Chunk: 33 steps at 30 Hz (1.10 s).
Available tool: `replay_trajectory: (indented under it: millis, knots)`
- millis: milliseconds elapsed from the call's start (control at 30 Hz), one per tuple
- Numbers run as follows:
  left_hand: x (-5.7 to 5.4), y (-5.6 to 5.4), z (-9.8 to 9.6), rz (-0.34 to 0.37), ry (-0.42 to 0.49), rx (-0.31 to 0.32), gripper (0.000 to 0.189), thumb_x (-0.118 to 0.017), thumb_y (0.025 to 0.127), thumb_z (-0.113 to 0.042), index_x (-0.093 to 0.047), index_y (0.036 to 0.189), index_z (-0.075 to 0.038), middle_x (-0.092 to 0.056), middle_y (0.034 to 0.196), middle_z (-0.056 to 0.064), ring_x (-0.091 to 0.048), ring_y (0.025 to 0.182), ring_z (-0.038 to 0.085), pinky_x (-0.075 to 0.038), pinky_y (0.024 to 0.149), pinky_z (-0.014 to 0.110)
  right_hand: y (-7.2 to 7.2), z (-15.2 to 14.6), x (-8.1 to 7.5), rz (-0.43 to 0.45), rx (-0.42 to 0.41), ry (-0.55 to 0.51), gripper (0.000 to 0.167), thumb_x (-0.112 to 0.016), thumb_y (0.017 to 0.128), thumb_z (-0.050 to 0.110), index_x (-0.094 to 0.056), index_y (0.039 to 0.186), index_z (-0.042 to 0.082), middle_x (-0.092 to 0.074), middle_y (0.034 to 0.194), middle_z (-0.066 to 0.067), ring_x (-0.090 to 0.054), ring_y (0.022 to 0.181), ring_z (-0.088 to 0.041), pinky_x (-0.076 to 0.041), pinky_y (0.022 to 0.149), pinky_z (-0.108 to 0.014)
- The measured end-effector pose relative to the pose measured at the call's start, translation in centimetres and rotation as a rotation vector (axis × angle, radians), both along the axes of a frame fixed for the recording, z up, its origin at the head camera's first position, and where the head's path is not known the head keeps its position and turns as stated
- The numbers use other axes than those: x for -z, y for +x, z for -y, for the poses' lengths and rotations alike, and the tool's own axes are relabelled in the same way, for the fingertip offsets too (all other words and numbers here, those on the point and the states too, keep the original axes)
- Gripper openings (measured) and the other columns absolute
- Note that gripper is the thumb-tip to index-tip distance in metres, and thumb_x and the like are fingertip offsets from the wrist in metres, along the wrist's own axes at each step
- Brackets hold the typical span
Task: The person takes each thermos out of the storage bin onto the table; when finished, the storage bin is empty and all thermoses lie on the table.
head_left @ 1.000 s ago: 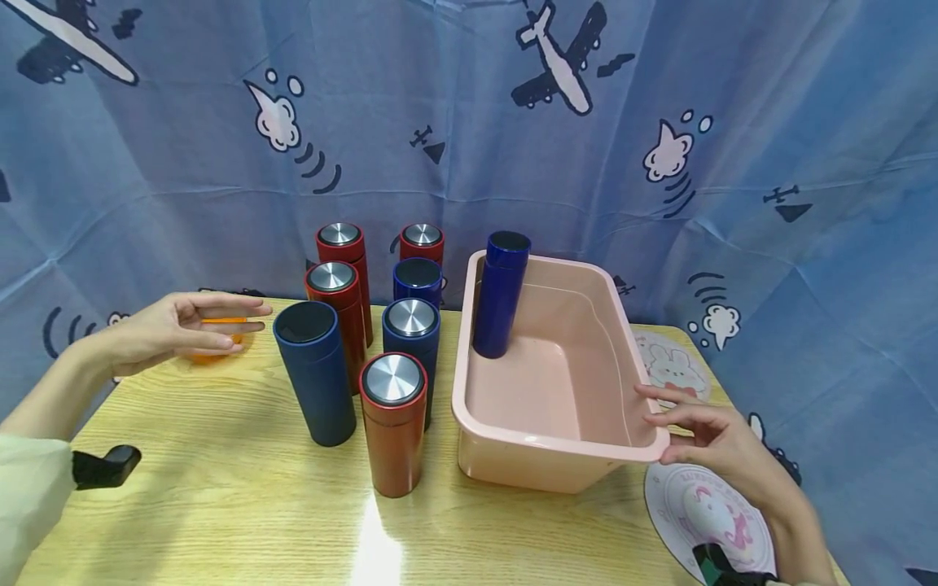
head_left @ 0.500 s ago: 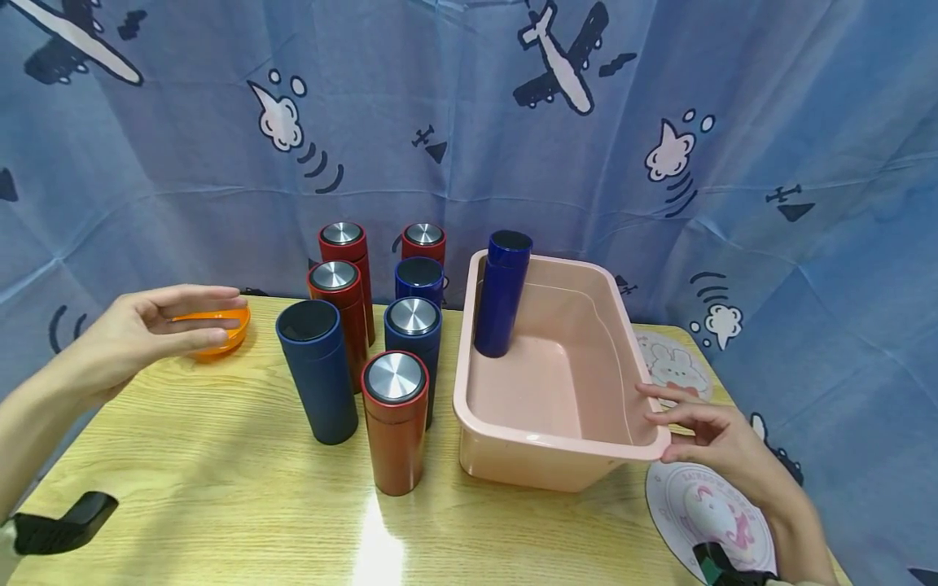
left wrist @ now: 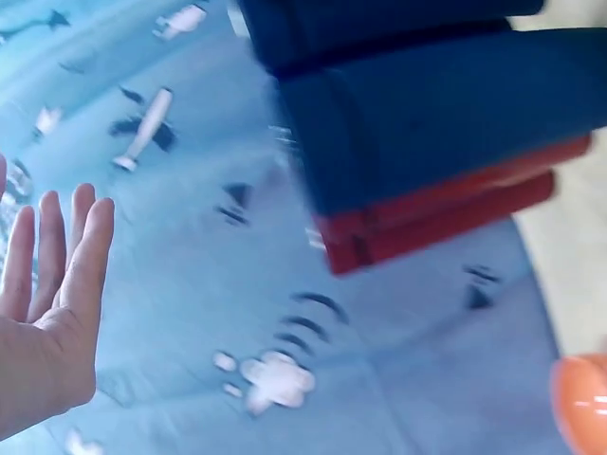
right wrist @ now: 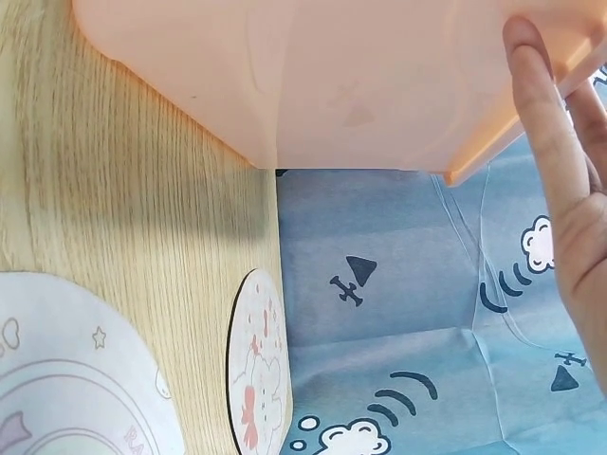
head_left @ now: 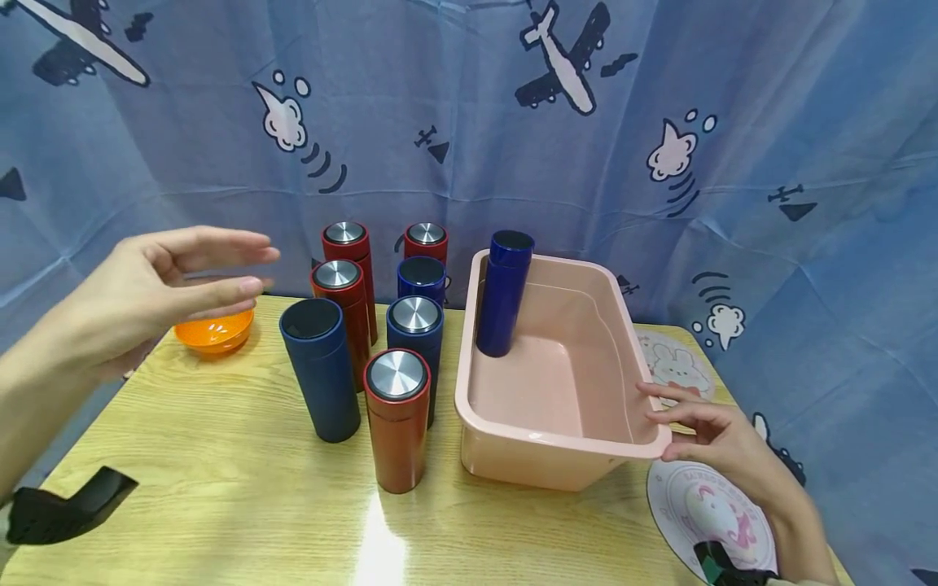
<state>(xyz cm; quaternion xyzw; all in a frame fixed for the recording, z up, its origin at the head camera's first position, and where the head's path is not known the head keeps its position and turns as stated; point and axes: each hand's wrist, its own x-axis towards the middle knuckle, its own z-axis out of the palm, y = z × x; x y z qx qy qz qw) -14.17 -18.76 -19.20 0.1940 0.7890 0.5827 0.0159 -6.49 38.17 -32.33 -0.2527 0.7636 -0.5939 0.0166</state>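
My left hand hovers above the table's left side, fingers extended and nothing in its grasp. Nearest to it are an orange bowl and a matte dark-blue thermos. In the left wrist view the hand shows with spread fingers, away from the bottles. With my right hand I pinch the near right rim of a pink plastic bin, thumb under the lip. Inside the bin a glossy blue thermos stands tilted in the far left corner. An orange-red thermos with a silver lid stands left of the bin.
Behind the front bottles stand red thermoses and more blue ones, in rough rows. Round printed mats lie right of the bin. A blue patterned curtain hangs along the table's back edge.
My left hand drew back left at first, then rose and came right again, leaving the orange bowl more exposed. My right hand stays at the bin's rim; the bottles keep their places.
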Motion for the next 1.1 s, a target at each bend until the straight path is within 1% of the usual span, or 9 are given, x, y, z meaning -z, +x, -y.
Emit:
replay_trajectory:
  millis: [100, 233, 367, 500, 600, 700, 867, 967, 1100]
  knots:
    - [-2.5, -0.3, -2.2, -0.033, -0.045, 0.019, 0.045, -0.068, 0.089, -0.009, -0.056, 0.133, -0.012, -0.062, 0.127, -0.001, -0.063, 0.108, 0.014, -0.054, 0.082, 0.025, 0.1, -0.2, -0.1, -0.006, 0.002, 0.004, 0.04, -0.063, 0.079, -0.019, -0.062, 0.118, -0.009, -0.05, 0.142, 0.003, -0.04, 0.129, -0.004, -0.056, 0.074, -0.023]
    - [-5.8, -0.9, -5.0, -0.047, -0.008, 0.075, 0.048, -0.073, 0.086, -0.015, -0.057, 0.131, -0.011, -0.06, 0.13, 0.005, -0.062, 0.112, 0.019, -0.053, 0.083, 0.028, 0.1, -0.2, -0.3, -0.002, 0.025, 0.031, 0.04, -0.063, 0.079, -0.019, -0.063, 0.117, -0.008, -0.051, 0.141, 0.005, -0.045, 0.125, -0.004, -0.057, 0.07, -0.023]
    - [-9.0, -1.7, -8.5, -0.075, -0.009, 0.094, 0.052, -0.078, 0.082, -0.023, -0.059, 0.129, -0.014, -0.061, 0.128, 0.004, -0.061, 0.113, 0.021, -0.052, 0.088, 0.03, 0.0, -0.2, -0.4, -0.005, 0.028, 0.041, 0.038, -0.063, 0.08, -0.019, -0.063, 0.117, -0.008, -0.051, 0.141, 0.005, -0.043, 0.128, -0.002, -0.056, 0.071, -0.023]
    - [-11.4, -2.9, -11.5, -0.127, -0.032, 0.112, 0.05, -0.076, 0.082, -0.027, -0.059, 0.129, -0.017, -0.061, 0.128, 0.001, -0.06, 0.113, 0.02, -0.049, 0.095, 0.036, 0.1, -0.1, -0.3, -0.014, 0.035, 0.043, 0.038, -0.063, 0.079, -0.019, -0.064, 0.116, -0.008, -0.051, 0.14, 0.005, -0.04, 0.13, -0.001, -0.056, 0.073, -0.021]
    - [-12.8, -3.9, -13.6, -0.127, 0.0, 0.113, 0.047, -0.074, 0.085, -0.024, -0.06, 0.129, -0.018, -0.061, 0.127, 0.001, -0.06, 0.112, 0.019, -0.048, 0.097, 0.034, 0.1, -0.1, -0.2, -0.018, 0.031, 0.04, 0.038, -0.063, 0.079, -0.019, -0.064, 0.116, -0.008, -0.051, 0.14, 0.005, -0.04, 0.13, -0.001, -0.056, 0.072, -0.021]
    - [-13.7, -4.9, -16.0, -0.095, 0.068, 0.099, 0.042, -0.072, 0.087, -0.02, -0.061, 0.127, -0.019, -0.061, 0.126, 0.001, -0.06, 0.111, 0.02, -0.05, 0.094, 0.029, -0.1, -0.3, -0.2, -0.025, 0.025, 0.036, 0.039, -0.063, 0.079, -0.02, -0.064, 0.116, -0.008, -0.052, 0.14, 0.005, -0.042, 0.13, -0.002, -0.056, 0.072, -0.021]
    - [-14.5, -6.8, -20.7, -0.054, 0.102, 0.103, 0.039, -0.072, 0.086, -0.02, -0.063, 0.124, -0.022, -0.061, 0.122, -0.003, -0.061, 0.106, 0.016, -0.051, 0.088, 0.023, -0.1, -0.5, -0.4, -0.019, 0.03, 0.033, 0.039, -0.063, 0.079, -0.02, -0.064, 0.116, -0.008, -0.052, 0.14, 0.006, -0.044, 0.128, -0.002, -0.056, 0.072, -0.021]
    - [-14.4, -7.1, -23.7, -0.021, 0.129, 0.117, 0.039, -0.074, 0.085, -0.02, -0.064, 0.123, -0.022, -0.063, 0.117, -0.005, -0.062, 0.102, 0.012, -0.051, 0.086, 0.02, 0.1, -0.7, -0.6, -0.014, 0.024, 0.019, 0.04, -0.062, 0.079, -0.02, -0.063, 0.117, -0.007, -0.052, 0.14, 0.005, -0.046, 0.127, -0.004, -0.056, 0.072, -0.021]
    - [-13.3, -6.4, -28.1, 0.069, 0.22, 0.14, 0.037, -0.073, 0.087, -0.018, -0.065, 0.122, -0.02, -0.066, 0.113, -0.007, -0.065, 0.096, 0.009, -0.051, 0.08, 0.019, 0.5, -0.9, -0.7, -0.012, 0.01, -0.005, 0.04, -0.061, 0.08, -0.022, -0.063, 0.117, -0.007, -0.051, 0.141, 0.002, -0.049, 0.125, -0.006, -0.056, 0.072, -0.021]
